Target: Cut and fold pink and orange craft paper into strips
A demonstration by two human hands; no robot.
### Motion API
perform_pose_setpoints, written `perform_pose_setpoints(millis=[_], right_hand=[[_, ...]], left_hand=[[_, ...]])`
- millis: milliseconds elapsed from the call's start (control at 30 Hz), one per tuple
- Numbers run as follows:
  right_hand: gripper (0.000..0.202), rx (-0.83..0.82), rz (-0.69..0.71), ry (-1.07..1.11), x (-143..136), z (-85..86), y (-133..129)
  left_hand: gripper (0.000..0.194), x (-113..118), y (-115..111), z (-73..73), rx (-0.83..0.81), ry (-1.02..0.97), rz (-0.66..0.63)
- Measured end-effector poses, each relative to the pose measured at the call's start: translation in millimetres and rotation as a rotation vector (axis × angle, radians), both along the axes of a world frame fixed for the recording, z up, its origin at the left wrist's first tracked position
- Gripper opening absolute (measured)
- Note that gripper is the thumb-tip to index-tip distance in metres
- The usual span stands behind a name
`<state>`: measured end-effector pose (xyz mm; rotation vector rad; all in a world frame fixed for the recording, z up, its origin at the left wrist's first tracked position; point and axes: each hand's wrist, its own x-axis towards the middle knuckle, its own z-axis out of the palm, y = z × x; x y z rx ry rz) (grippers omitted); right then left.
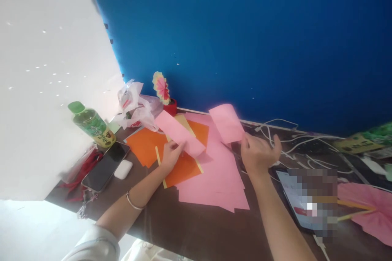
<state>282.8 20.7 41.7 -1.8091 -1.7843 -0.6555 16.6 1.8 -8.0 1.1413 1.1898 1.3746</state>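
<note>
My left hand (173, 155) is closed on a long strip of pink paper (180, 132), pinched near its lower edge. In my right hand (259, 151) a second, wider piece of pink paper (226, 122) is gripped at its lower right corner, and it curls upward. My right thumb or a finger sticks out to the right. Both pieces are above pink sheets (217, 179) spread on the dark table. Under and beside my left hand lie orange sheets (183, 171), some with yellow edges.
A green-capped bottle (93, 124), a phone (105, 167) and a white earbud case (123, 169) stand or lie at left. Behind are a plastic bag (134, 106) and a folded paper flower (161, 87). White cables (294, 142), a tablet (294, 200) and a pink paper fan (367, 204) are at right.
</note>
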Motion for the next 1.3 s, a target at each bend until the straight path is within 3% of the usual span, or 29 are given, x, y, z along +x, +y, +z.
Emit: perform_pose_setpoints(millis=[200,267,367,433,500,600,733,867,1033,1300], right_hand=[[0.027,-0.215,0.073,-0.013,-30,-16.2,-3],[0.024,-0.292,0.234,0.243,-53,-17.4,-14],[0.038,-0.533,0.495,0.835,-85,-20.9,-34],[0.037,-0.616,0.53,1.082,-95,-26.1,-43],[0.034,-0.656,0.476,1.156,-92,-32.3,-46],[0.037,-0.713,0.438,1.182,-76,-40.4,-47],[0.041,-0.714,0.431,1.18,-68,-47.7,-50],[0.04,-0.688,0.443,1.122,-74,-52.1,-51],[0.039,-0.678,0.414,1.002,-76,-55.2,-47],[0.04,-0.733,0.374,0.857,-75,-57.3,-46]], left_hand=[[0.042,4,-6,5.4,-0.159,0.054,-0.263],[0.043,5,-8,6.6,-0.165,0.093,-0.32],[0.042,6,-10,6.2,-0.134,0.17,-0.44],[0.043,6,-11,6.3,-0.045,0.285,-0.449],[0.042,4,-12,8.0,0.091,0.446,-0.353],[0.035,-2,-10,11.6,0.238,0.698,-0.164],[0.017,-13,-3,9.3,0.257,0.988,0.032],[0.013,-22,8,-2.1,0.285,1.014,0.02],[0.017,-28,18,-10.2,0.188,0.956,0.024],[0.033,-30,19,-16.1,0.311,0.983,-0.028]])
